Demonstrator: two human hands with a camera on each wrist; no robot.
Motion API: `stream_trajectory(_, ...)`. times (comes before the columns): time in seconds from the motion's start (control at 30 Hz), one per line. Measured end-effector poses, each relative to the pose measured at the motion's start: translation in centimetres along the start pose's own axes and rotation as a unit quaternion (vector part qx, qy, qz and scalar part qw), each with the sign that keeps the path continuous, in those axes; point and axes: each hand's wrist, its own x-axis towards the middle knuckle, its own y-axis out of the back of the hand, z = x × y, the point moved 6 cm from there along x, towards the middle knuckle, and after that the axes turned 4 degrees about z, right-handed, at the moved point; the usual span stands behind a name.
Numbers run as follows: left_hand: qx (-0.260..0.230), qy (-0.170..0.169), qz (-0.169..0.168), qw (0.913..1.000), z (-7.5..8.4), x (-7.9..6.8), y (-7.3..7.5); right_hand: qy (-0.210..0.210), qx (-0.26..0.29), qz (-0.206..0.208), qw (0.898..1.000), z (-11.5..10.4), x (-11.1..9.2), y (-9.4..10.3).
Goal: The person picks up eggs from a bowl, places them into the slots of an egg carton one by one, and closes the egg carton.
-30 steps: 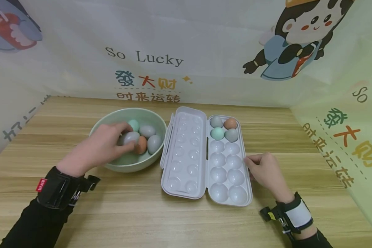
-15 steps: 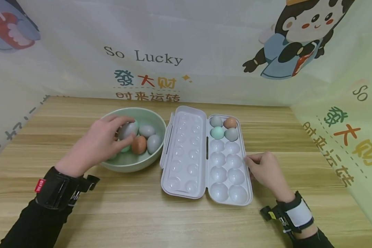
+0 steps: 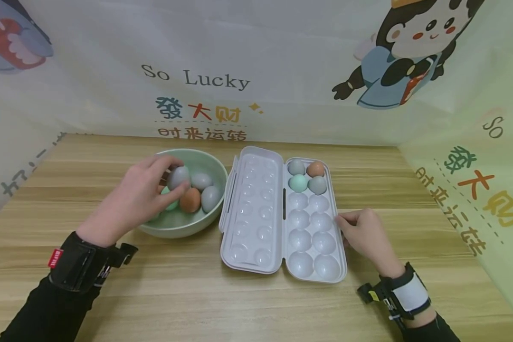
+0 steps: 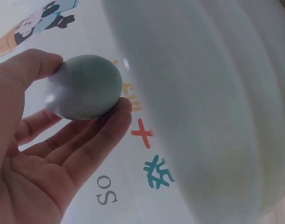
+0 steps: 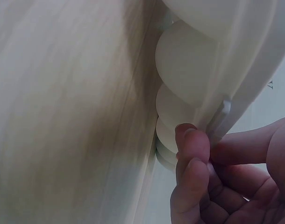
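Observation:
My left hand [image 3: 141,190] pinches a grey-blue egg [image 3: 178,177] between thumb and fingers, above the pale green bowl [image 3: 175,232]. In the left wrist view the egg [image 4: 86,87] shows clear of the bowl's outer wall [image 4: 194,116]. Grey, brown and green eggs lie in the bowl, among them a brown egg [image 3: 190,200]; the hand hides part of them. An open white egg carton [image 3: 301,240] stands right of the bowl, with several eggs in its far cups. My right hand [image 3: 365,235] pinches the carton's right rim, seen from below in the right wrist view [image 5: 240,88].
The carton's lid [image 3: 252,213] lies opened flat to the left, close beside the bowl. All stands on a wood-grain table [image 3: 175,294]. Printed white sheets [image 3: 282,57] rise behind the table and along both sides.
My left hand has lifted the grey-blue egg up from among the others, uncovering more of the brown egg and a green one. The right hand stays at the carton's rim.

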Motion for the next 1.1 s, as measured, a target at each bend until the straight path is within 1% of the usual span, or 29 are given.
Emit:
stream_trajectory(0.2, 0.001, -0.028, 0.026, 0.9993, 0.7, 0.0, 0.2, 0.002, -0.002, 0.001, 1.0, 0.0, 0.0, 0.0)
stream_trajectory(0.6, 0.005, -0.05, 0.048, 0.9976, 1.6, 0.0, 0.4, 0.0, -0.005, 0.003, 1.0, 0.2, 0.1, 0.0)
stream_trajectory(0.77, 0.012, -0.073, 0.061, 0.9954, 1.9, 0.0, 0.2, -0.003, -0.002, 0.001, 1.0, 0.2, 0.0, 0.0)
stream_trajectory(0.87, 0.009, -0.08, 0.062, 0.9949, 2.1, 0.0, 0.1, -0.002, -0.002, 0.001, 1.0, 0.1, 0.0, -0.1)
stream_trajectory(1.1, 0.003, -0.079, 0.058, 0.9952, 2.4, 0.1, -0.1, -0.003, -0.002, -0.001, 1.0, 0.1, 0.0, 0.0)
